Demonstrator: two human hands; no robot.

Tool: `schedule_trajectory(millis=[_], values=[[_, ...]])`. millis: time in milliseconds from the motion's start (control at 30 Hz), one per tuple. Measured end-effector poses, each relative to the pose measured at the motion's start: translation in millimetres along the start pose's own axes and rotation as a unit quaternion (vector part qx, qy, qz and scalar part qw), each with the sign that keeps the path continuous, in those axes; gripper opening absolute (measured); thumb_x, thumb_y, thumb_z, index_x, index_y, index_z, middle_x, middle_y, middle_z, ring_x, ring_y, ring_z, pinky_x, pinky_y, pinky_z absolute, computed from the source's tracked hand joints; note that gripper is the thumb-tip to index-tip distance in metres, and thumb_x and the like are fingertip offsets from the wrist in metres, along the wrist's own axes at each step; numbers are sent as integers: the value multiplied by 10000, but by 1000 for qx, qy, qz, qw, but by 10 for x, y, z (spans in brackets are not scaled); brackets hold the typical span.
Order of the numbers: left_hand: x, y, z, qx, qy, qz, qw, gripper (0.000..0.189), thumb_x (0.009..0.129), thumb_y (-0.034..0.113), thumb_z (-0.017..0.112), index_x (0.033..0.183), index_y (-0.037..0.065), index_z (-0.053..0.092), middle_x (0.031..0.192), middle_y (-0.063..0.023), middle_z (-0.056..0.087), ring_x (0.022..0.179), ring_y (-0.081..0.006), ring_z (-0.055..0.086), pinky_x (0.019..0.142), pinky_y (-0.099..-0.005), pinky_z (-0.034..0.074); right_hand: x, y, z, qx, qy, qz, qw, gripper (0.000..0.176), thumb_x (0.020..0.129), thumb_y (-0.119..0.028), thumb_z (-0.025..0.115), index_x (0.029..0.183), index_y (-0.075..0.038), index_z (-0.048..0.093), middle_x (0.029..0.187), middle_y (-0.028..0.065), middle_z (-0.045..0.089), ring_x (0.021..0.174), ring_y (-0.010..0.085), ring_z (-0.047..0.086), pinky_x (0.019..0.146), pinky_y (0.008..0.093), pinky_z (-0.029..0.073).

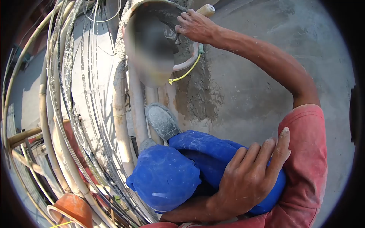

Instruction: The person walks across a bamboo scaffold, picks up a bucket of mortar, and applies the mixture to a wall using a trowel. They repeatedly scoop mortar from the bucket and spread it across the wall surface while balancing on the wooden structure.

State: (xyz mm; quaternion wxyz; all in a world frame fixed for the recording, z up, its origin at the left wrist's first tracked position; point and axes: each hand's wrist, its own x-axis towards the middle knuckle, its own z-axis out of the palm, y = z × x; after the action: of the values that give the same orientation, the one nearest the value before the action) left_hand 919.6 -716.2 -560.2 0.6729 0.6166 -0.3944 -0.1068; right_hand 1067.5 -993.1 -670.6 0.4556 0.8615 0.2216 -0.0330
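Observation:
My right hand (195, 26) reaches far forward with its fingers closed round a trowel; the light wooden trowel handle (206, 10) sticks out past them. Its metal end dips toward grey mortar inside a round bucket (185, 65), largely blurred by a smear over the view. My left hand (249, 174) hangs above my blue trouser leg (213, 146), back upward, fingers spread and holding nothing. A rounded blue shape (163, 178), apparently my other bent knee, lies beside the left forearm. A dusty grey shoe (163, 121) points toward the bucket.
Bamboo poles (121, 110) and a bundle of dark and grey cables (70, 91) run down the left. An orange bucket (72, 209) sits lower left. A yellow cord (186, 72) hangs by the mortar bucket. Wet mortar (201, 95) marks the grey cement surface (258, 87).

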Motion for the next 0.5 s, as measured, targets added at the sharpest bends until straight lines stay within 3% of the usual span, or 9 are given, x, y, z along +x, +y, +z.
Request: schedule_trajectory(millis=[133,200,233,267,333,367,467,500], values=[[38,-29,-5,2,-9,-22,1000,414,773,149,670,1141,-4,557,802,-41,605,556,-118,502,483,-244,381,165,-117,-49,-61,-14,2,998,154,763,-195,591,905,-146,625,904,22,565,951,166,525,836,311,388],[46,-59,-7,10,-16,-21,1000,410,776,147,667,1141,-5,556,802,-44,602,559,-117,503,486,-243,383,230,52,-131,-79,45,-24,996,150,760,-200,588,899,-159,627,921,19,561,984,162,510,898,303,351],[48,-73,-13,18,-29,-13,999,407,779,145,664,1141,-6,556,802,-46,600,563,-116,505,490,-242,386,259,102,-195,-105,-14,-32,994,160,746,-207,596,897,-170,634,933,11,559,1031,155,489,963,305,299],[54,-81,-12,19,-28,-14,999,407,779,145,664,1141,-6,556,802,-46,600,563,-116,505,490,-242,386,254,172,-280,-105,-13,-32,994,160,746,-207,596,897,-170,634,933,11,559,1031,155,489,963,305,299],[79,-89,0,5,-30,-30,999,395,790,145,654,1140,-9,555,802,-47,595,572,-118,512,497,-244,393,212,308,-402,-174,-14,-124,977,194,744,-222,553,836,-110,682,939,109,619,948,247,544,880,393,376],[85,-94,2,5,-27,-31,999,395,790,145,654,1140,-9,555,802,-47,595,572,-118,512,497,-244,393,223,286,-337,-154,-56,-112,980,246,746,-224,546,878,-74,689,951,82,611,1019,235,499,931,397,323],[89,-116,-4,6,-21,-39,999,393,795,146,650,1142,-10,554,796,-45,586,579,-121,517,499,-249,396,109,311,-227,-176,-32,-104,978,246,747,-219,533,863,-63,684,957,91,606,989,237,505,937,404,316],[83,-123,-8,12,-29,-32,999,395,794,147,650,1143,-10,553,798,-46,586,582,-123,521,501,-250,399,114,300,-208,-195,-34,-115,974,222,746,-220,531,876,-132,688,920,58,603,983,219,506,901,398,324]])
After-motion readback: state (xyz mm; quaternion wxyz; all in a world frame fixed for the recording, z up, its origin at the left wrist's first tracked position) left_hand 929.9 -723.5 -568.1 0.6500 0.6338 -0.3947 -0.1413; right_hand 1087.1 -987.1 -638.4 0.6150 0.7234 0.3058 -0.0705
